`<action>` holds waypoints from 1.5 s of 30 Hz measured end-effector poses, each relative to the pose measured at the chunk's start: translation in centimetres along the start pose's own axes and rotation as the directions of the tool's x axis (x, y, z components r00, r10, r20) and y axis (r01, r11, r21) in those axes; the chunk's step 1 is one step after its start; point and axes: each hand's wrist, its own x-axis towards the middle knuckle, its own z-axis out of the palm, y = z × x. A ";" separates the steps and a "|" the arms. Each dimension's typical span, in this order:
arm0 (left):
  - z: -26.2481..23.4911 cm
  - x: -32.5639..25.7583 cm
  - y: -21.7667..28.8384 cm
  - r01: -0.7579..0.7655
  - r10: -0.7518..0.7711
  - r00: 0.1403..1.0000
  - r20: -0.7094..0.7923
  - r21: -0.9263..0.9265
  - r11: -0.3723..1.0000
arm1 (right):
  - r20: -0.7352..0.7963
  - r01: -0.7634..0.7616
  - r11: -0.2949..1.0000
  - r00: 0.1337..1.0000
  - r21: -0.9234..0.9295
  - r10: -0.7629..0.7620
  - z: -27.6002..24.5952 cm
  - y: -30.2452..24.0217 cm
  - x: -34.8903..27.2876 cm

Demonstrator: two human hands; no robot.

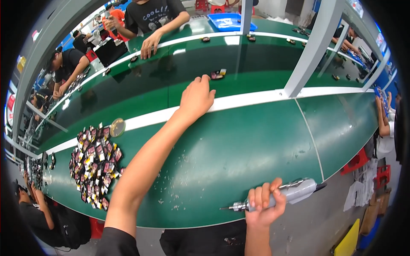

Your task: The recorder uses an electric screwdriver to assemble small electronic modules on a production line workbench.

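My left hand [197,99] reaches across the white rail to the dark green conveyor belt. Its fingers are loosely bent, with the thumb apart and nothing seen between them. Just beyond the fingertips lies a small black part with pink and yellow-white patches [218,74]; I cannot tell whether they touch. In my right hand [265,202], closed round its grey body, is an electric screwdriver [299,190], held level over the bench's front edge with its bit pointing left. Tiny screws [176,187] are scattered on the green bench between my arms.
Left of my forearm is a heap of similar small parts [96,162], beside a round shallow dish [117,127]. A grey metal post [314,51] rises from the white rail [252,100]. Co-workers sit along the belt; one person's hand [150,44] rests at its far edge.
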 end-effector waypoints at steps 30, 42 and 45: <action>-4.0 -18.6 8.6 -0.649 0.713 0.683 0.158 -0.318 0.691 | 0.012 -0.220 0.971 0.975 -0.089 0.222 -0.5 -1.8 -4.7; -4.4 -22.3 10.1 -0.706 0.745 0.665 0.055 -0.277 0.651 | -0.105 -0.273 0.954 0.960 -0.122 0.261 -0.6 0.7 -7.6; -4.4 -22.4 10.4 -0.698 0.739 0.669 0.082 -0.274 0.662 | -0.052 -0.280 0.951 0.960 -0.133 0.276 -0.9 0.3 -7.2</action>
